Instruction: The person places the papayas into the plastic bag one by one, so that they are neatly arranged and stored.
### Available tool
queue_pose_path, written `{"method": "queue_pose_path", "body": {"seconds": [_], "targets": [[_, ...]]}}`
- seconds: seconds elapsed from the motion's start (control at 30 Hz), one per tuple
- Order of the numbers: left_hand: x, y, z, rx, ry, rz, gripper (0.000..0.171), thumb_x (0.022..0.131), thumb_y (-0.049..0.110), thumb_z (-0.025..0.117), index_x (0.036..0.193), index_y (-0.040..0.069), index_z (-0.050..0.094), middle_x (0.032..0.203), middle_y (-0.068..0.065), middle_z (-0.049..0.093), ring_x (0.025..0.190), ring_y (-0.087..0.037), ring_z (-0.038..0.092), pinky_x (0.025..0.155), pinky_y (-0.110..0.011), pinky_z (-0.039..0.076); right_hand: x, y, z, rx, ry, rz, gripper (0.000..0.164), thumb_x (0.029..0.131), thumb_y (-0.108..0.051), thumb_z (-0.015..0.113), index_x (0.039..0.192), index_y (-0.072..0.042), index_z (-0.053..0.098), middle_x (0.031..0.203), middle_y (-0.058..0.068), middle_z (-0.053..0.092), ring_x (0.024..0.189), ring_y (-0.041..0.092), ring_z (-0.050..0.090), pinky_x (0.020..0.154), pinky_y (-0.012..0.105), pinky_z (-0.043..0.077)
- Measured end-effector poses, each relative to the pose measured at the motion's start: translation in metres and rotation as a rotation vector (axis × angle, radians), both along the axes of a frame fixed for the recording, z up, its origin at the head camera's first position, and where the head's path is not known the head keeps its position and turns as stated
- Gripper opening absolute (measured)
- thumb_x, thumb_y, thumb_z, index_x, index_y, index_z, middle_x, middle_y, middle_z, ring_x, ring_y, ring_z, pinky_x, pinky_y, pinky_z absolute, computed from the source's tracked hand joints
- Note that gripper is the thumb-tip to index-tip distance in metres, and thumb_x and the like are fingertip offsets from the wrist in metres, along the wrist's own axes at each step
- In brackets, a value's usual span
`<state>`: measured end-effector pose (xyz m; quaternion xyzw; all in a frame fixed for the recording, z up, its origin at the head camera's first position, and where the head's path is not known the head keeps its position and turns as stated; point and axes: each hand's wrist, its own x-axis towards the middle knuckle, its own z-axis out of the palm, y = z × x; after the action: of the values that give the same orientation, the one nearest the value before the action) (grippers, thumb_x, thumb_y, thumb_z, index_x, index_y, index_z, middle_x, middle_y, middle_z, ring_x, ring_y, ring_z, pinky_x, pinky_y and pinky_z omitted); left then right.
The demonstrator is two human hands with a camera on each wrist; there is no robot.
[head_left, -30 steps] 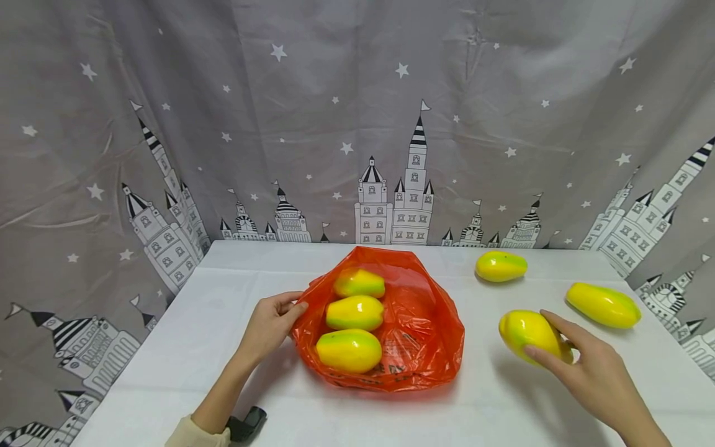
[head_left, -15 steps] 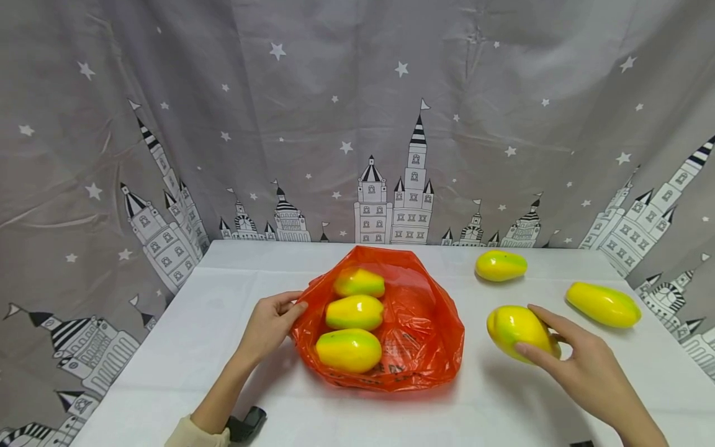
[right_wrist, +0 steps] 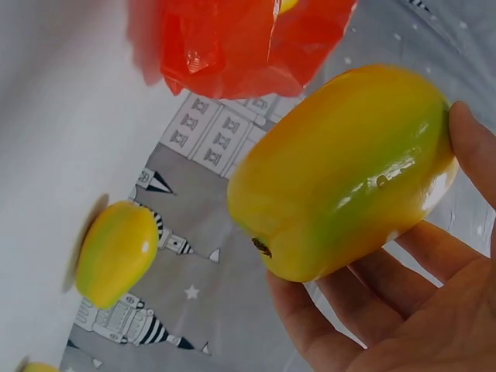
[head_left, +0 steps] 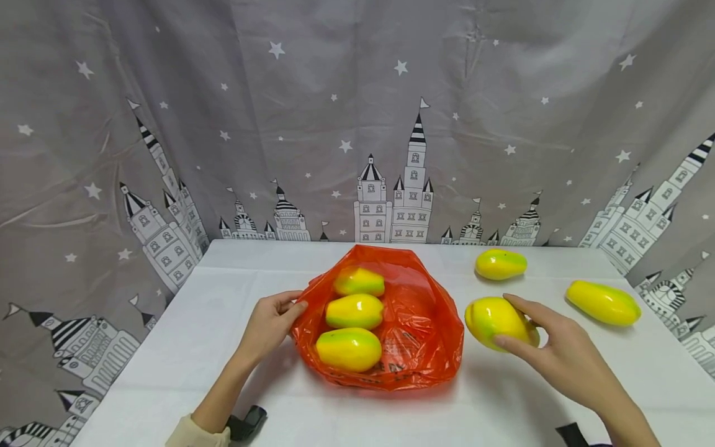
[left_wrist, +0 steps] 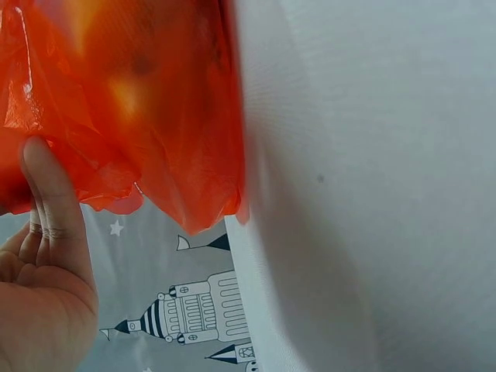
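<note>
A red plastic bag (head_left: 413, 335) lies with its mouth open towards the head camera, and three yellow-green papayas (head_left: 349, 350) are stacked along its left side. At the bag's left edge my left hand (head_left: 274, 323) pinches the plastic between thumb and fingers; the left wrist view shows the thumb (left_wrist: 54, 186) pressed on the film. My right hand (head_left: 553, 347) grips another papaya (right_wrist: 349, 170) between thumb and fingers, raised over the table just right of the bag. In the right wrist view its dark stem spot shows at one end.
Two more papayas lie on the white table (head_left: 268, 261): one at the back (head_left: 500, 264), the other farther right (head_left: 603, 303). A grey curtain (head_left: 313, 93) printed with castles and stars hangs behind and along both sides.
My right hand has carried its papaya leftward and slightly up the view, close to the bag's right edge. The left hand, the bag and the other papayas stay put.
</note>
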<state>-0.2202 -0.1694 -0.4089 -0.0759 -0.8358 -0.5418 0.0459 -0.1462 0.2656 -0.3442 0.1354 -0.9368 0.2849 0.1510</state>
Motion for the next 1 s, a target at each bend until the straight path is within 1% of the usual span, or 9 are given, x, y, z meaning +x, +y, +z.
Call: {"method": "queue_pose_path", "body": {"seconds": [0.1,0.17,0.33,0.5,0.6,0.7,0.83,0.93,1.0], "targets": [[0.0,0.0,0.0,0.001,0.003,0.001,0.031,0.098,0.013,0.06,0.121,-0.006,0.065,0.074,-0.007,0.067,0.055,-0.02,0.057,0.053,-0.027,0.051,-0.006,-0.006,0.004,0.001,-0.02,0.025,0.063,0.082,-0.036,0.08,0.134,-0.007,0.06,0.124,0.012,0.065,0.1,0.024,0.059,0.08,0.043,0.05],[0.0,0.0,0.0,0.002,0.003,0.0,0.031,0.098,0.014,0.06,0.121,-0.006,0.065,0.073,-0.007,0.067,0.055,-0.02,0.057,0.053,-0.027,0.051,-0.01,-0.011,0.005,0.001,-0.032,0.04,0.063,0.083,-0.037,0.079,0.135,-0.007,0.06,0.124,0.01,0.065,0.099,0.023,0.059,0.079,0.046,0.049],[0.0,0.0,0.0,0.004,-0.003,-0.003,0.031,0.098,0.014,0.059,0.122,-0.005,0.065,0.073,-0.008,0.067,0.055,-0.021,0.058,0.054,-0.027,0.052,-0.017,-0.022,0.004,-0.011,-0.037,0.082,0.062,0.084,-0.039,0.078,0.135,-0.009,0.06,0.122,0.005,0.066,0.092,0.018,0.056,0.075,0.039,0.049],[0.0,-0.001,0.0,0.005,-0.008,0.0,0.03,0.099,0.013,0.059,0.122,-0.004,0.065,0.074,-0.008,0.067,0.056,-0.022,0.059,0.055,-0.026,0.053,-0.025,-0.033,0.006,-0.013,-0.051,0.118,0.064,0.085,-0.042,0.076,0.136,-0.007,0.058,0.121,0.004,0.066,0.092,0.018,0.055,0.078,0.041,0.05],[0.0,-0.001,0.0,0.003,-0.006,0.003,0.03,0.098,0.013,0.059,0.122,-0.005,0.065,0.074,-0.008,0.067,0.056,-0.022,0.058,0.054,-0.026,0.052,-0.03,-0.04,0.009,-0.022,-0.047,0.14,0.063,0.085,-0.039,0.077,0.136,-0.007,0.058,0.121,0.004,0.065,0.093,0.018,0.055,0.079,0.042,0.05],[0.0,-0.001,0.001,0.002,-0.003,0.0,0.031,0.098,0.013,0.059,0.122,-0.006,0.064,0.074,-0.008,0.067,0.056,-0.021,0.058,0.054,-0.026,0.052,-0.035,-0.048,0.011,-0.038,-0.057,0.162,0.061,0.086,-0.039,0.076,0.135,-0.007,0.059,0.122,0.004,0.065,0.097,0.019,0.057,0.083,0.045,0.05],[0.0,-0.001,0.001,0.001,-0.005,0.001,0.031,0.098,0.014,0.06,0.122,-0.005,0.065,0.074,-0.008,0.067,0.056,-0.021,0.058,0.054,-0.026,0.052,-0.039,-0.059,0.013,-0.064,-0.068,0.197,0.062,0.087,-0.041,0.075,0.135,-0.006,0.059,0.126,0.007,0.064,0.11,0.025,0.059,0.092,0.052,0.049],[0.0,0.0,0.001,0.003,-0.009,0.006,0.03,0.098,0.013,0.059,0.121,-0.004,0.065,0.074,-0.008,0.067,0.055,-0.021,0.058,0.054,-0.026,0.052,-0.042,-0.068,0.014,-0.079,-0.075,0.224,0.063,0.087,-0.043,0.074,0.136,-0.006,0.058,0.129,0.008,0.063,0.116,0.027,0.058,0.095,0.052,0.048],[0.0,0.0,0.001,0.0,-0.007,0.003,0.03,0.098,0.013,0.059,0.121,-0.005,0.065,0.074,-0.008,0.067,0.056,-0.021,0.058,0.054,-0.026,0.052,-0.044,-0.075,0.014,-0.083,-0.091,0.234,0.063,0.086,-0.044,0.074,0.136,-0.008,0.058,0.129,0.006,0.062,0.116,0.026,0.058,0.095,0.051,0.049]]}}
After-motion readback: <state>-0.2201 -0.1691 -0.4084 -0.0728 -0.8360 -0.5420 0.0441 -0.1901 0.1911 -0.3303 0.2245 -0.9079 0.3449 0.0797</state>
